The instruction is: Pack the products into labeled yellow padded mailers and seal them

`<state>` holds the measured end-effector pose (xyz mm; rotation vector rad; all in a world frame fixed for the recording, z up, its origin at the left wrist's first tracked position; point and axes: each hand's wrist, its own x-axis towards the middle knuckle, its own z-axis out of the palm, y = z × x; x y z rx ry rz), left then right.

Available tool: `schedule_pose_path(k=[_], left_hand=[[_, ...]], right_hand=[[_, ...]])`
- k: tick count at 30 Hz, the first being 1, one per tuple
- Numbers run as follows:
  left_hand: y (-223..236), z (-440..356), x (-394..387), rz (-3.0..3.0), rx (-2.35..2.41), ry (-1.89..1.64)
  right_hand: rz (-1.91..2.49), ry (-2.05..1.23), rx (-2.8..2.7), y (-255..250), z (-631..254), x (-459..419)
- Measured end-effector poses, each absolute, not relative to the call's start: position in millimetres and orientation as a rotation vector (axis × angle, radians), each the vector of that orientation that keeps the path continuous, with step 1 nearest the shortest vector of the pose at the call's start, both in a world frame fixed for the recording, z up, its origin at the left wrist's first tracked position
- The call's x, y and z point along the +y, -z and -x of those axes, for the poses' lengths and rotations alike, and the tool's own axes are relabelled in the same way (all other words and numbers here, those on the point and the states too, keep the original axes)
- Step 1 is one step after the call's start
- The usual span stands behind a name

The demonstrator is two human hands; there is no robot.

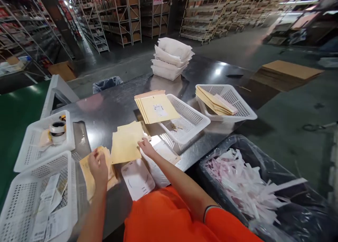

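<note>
My right hand (146, 147) is closed on the right edge of a yellow padded envelope (126, 145), one of a small pile lying near the middle of the table. Over a stack of smaller yellow padded envelopes (88, 168) at the left is my left hand (99, 166), its fingers curled together; what they hold, if anything, is hidden. A white card with rounded corners (138, 180) lies between my arms. White plastic mailers (158, 161) rest partly under my right forearm. Farther back, labelled padded envelopes (158, 109) lean across the rim of a white basket (196, 124).
White baskets with tape rolls (57, 129) and label papers (50, 206) stand at the left. Another basket (243, 110) holds envelopes at the right, and stacked baskets (171, 59) stand behind. A lined bin of paper strips (243, 185) and flat cardboard (290, 71) are at the right.
</note>
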<state>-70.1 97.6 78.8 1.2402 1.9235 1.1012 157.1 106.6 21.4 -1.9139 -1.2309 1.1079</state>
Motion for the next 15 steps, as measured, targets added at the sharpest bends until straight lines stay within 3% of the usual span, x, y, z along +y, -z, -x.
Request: schedule_pose_path(k=[7,15], left_hand=[[34.2,49.3,-13.9,-1.074,2.024,-0.158],[56.3,42.2,-22.5,-1.240,2.101,0.155]], right_hand=[[2.534,-0.636,-1.177,37.2,-243.9,45.6],[2.684,-0.614,-1.229,62.8,-290.1,28.4]])
